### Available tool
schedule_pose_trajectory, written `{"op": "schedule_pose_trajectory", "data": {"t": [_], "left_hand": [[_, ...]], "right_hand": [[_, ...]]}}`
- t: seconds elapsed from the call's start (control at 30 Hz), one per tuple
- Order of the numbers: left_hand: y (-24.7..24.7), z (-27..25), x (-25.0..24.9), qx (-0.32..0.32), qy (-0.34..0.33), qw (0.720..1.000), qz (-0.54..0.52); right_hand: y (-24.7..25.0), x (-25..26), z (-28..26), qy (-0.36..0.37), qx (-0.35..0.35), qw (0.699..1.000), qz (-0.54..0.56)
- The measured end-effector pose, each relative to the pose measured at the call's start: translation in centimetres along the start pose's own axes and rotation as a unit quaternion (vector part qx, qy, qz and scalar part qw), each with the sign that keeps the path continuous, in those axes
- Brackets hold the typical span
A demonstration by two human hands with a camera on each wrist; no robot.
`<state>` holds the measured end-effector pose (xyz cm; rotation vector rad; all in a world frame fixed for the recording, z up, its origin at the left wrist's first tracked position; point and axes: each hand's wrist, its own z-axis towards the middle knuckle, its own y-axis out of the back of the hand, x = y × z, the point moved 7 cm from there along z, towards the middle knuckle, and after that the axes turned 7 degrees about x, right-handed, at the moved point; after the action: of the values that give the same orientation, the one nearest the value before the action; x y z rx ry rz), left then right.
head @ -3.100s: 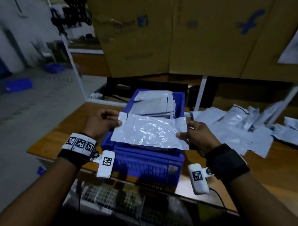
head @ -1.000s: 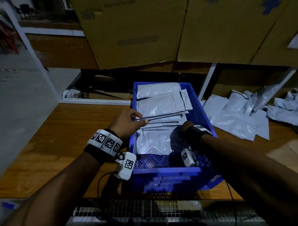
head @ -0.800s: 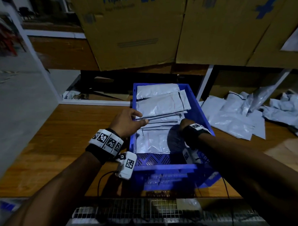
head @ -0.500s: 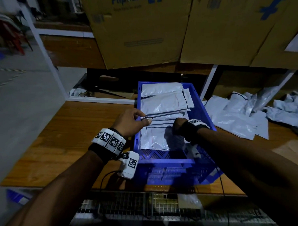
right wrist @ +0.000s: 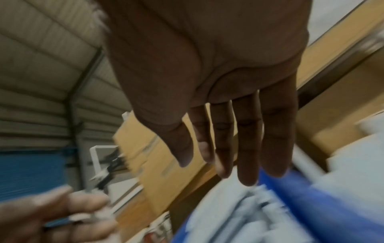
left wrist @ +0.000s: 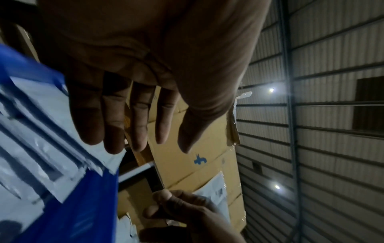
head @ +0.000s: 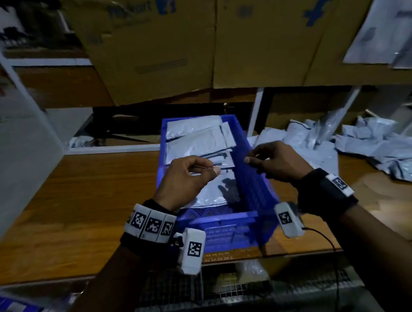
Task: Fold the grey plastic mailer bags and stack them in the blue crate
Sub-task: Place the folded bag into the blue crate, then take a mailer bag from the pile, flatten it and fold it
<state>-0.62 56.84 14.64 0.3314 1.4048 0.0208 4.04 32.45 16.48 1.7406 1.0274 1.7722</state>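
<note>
Both hands hover empty over the blue crate (head: 258, 181): the left hand (head: 188, 178) hangs above the near half with its grip loose, fingers relaxed and only lightly bent, and the right hand (head: 277, 163) sits over the right wall, fingers likewise slack and holding nothing. The wrist views confirm bare, nearly straight fingers on each side. Inside the crate, folded grey bags (head: 198, 141) lie in an overlapping stack toward the far end, with one more flat bag (head: 213, 191) on the floor near the front. The main risk from here looks to be the stack itself: the slippery bags lie fanned and askew, so a folded one could spring open or slide off when the next is laid on top, and a wrist passing low could drag the top layer out of line. The unfolded bags (head: 375, 147) wait in a crumpled heap on the desk (head: 94, 187) to the right, well apart from the crate; reaching them means clearing the crate's right wall, and pulling one from the tangle may bring others along or push some off the edge. Large cardboard boxes (head: 204, 43) crowd overhead behind the crate, and a cable (head: 326, 239) trails from the right wrist camera across the desk's front edge.
</note>
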Motion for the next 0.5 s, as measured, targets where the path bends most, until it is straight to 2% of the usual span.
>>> {"op": "schedule_pose_trajectory", "data": {"t": [0.23,0.4,0.5], "left_hand": [[-17.3,3.3,-1.8,0.046,0.009,0.996,-0.072],[-31.5,5.9,0.7,0.077,0.106,0.983,-0.129],[-37.0,7.5,2.8,0.073,0.154,0.976,-0.134]], "right_hand": [[6.1,-16.0,-6.6,-0.067,-0.030,0.996,0.056],[10.4,-29.4,-10.8,-0.121,-0.023,0.979,0.165],[12.6,-35.3,-11.3,-0.142,-0.025,0.965,0.221]]}}
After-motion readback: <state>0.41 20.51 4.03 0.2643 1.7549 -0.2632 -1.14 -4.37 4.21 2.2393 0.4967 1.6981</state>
